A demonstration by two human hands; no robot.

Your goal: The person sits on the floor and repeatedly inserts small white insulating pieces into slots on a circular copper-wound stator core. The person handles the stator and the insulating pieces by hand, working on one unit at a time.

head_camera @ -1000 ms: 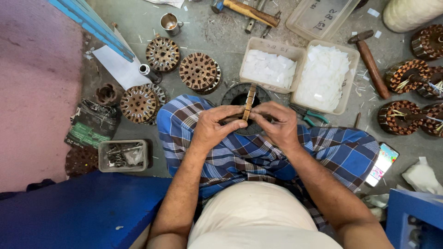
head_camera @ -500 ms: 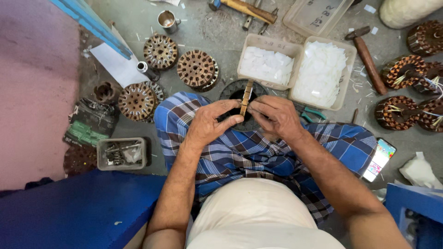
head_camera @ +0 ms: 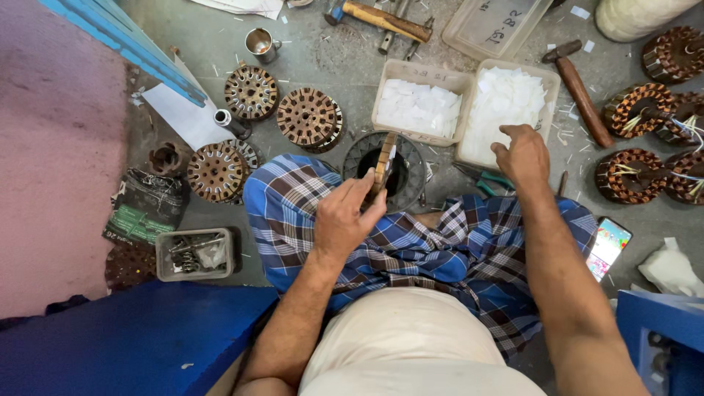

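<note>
My left hand [head_camera: 345, 218] grips a narrow wooden stick [head_camera: 383, 163] that stands over a dark ring-shaped stator core [head_camera: 411, 172] resting between my knees on the blue checked cloth. My right hand [head_camera: 522, 152] reaches out to the right-hand white tray [head_camera: 550, 88] of cut white paper slips, its fingers bent at the tray's near edge. Whether it holds a slip I cannot tell. A second white tray [head_camera: 389, 73] of slips stands beside it on the left.
Bare slotted cores [head_camera: 251, 92] [head_camera: 308, 116] [head_camera: 216, 170] lie at the left. Copper-wound stators [head_camera: 629, 176] [head_camera: 639, 108] sit at the right. Hammers [head_camera: 579, 92] [head_camera: 385, 18], a steel cup [head_camera: 260, 42], a small parts tray [head_camera: 194, 254], a phone [head_camera: 607, 247] and green-handled pliers [head_camera: 493, 180] surround me.
My right hand has let go of the stick and moved right to the tray of paper slips. My left hand stays on the stick over the core.
</note>
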